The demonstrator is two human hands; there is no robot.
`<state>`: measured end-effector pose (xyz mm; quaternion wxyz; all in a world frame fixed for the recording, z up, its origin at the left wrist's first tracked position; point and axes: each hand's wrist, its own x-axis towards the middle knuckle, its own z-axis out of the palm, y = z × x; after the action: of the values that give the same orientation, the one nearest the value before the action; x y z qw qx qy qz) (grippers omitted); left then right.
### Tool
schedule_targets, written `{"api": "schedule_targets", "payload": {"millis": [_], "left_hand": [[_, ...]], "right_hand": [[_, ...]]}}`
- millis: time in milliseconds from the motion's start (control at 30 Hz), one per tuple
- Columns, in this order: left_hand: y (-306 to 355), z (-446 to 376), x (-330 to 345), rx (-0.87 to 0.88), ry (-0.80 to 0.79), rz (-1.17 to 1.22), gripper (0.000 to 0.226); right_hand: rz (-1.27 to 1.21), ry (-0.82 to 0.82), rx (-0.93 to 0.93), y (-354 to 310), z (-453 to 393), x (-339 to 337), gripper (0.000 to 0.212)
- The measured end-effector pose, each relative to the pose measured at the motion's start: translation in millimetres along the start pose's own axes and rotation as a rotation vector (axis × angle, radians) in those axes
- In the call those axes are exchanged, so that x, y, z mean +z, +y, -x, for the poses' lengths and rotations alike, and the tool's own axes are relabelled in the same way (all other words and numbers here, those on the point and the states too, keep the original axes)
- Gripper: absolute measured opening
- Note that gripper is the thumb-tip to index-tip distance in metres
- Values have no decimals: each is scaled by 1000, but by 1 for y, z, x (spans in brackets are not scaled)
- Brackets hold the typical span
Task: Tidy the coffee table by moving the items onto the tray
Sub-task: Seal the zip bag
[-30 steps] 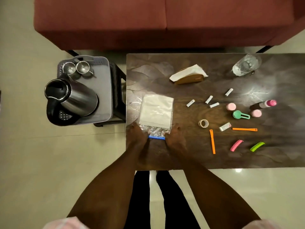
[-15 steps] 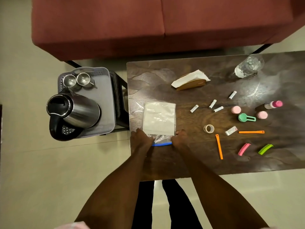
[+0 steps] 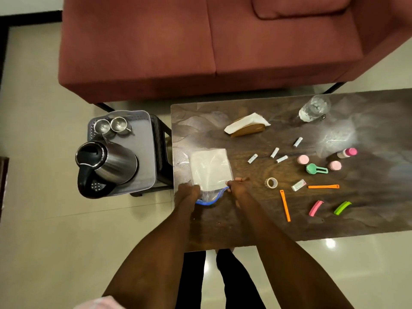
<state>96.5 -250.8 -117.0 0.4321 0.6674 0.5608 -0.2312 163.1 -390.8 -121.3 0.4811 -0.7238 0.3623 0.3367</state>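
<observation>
Both my hands pinch the bag [image 3: 210, 172] at its near blue zip edge, left hand [image 3: 188, 192] on one corner, right hand [image 3: 237, 188] on the other, mouth bowed open between them. Bag lies flat on the table [image 3: 223, 230], just beyond my fingers; tray [image 3: 145, 152] sits off to my left, kettle [image 3: 107, 168] and cups [image 3: 110, 126] taking most of it. Risks: thin plastic could slip if I lift by corners only, the white contents may slide out the open mouth, and swinging left could knock the kettle.
</observation>
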Motion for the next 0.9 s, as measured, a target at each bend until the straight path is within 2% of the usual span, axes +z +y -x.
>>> {"api": "schedule_targets", "payload": {"millis": [100, 200, 300, 367, 467, 567, 700, 800, 900], "left_hand": [[35, 23, -22, 74, 0, 117, 32], [73, 52, -49, 151, -59, 257, 24], [117, 85, -82, 198, -140, 405, 9], [146, 105, -105, 263, -164, 517, 13], [187, 130, -137, 270, -293, 699, 8], [230, 159, -172, 352, -391, 881, 19], [285, 205, -220, 501, -504, 1169, 25], [318, 236, -242, 692, -525, 1114, 33], [350, 264, -252, 843, -394, 1018, 9]], "right_hand": [[-102, -77, -71, -38, 23, -15, 37], [-71, -153, -164, -82, 54, -37, 13], [-199, -177, -261, -132, 85, -53, 16], [-366, -200, -311, -166, 109, -61, 22], [-498, -274, -410, -214, 145, -81, 26], [-462, -314, -603, -258, 178, -104, 24], [-411, -290, -844, -313, 219, -133, 11], [-467, -246, -918, -352, 243, -150, 17], [-423, -180, -1023, -383, 262, -168, 10]]}}
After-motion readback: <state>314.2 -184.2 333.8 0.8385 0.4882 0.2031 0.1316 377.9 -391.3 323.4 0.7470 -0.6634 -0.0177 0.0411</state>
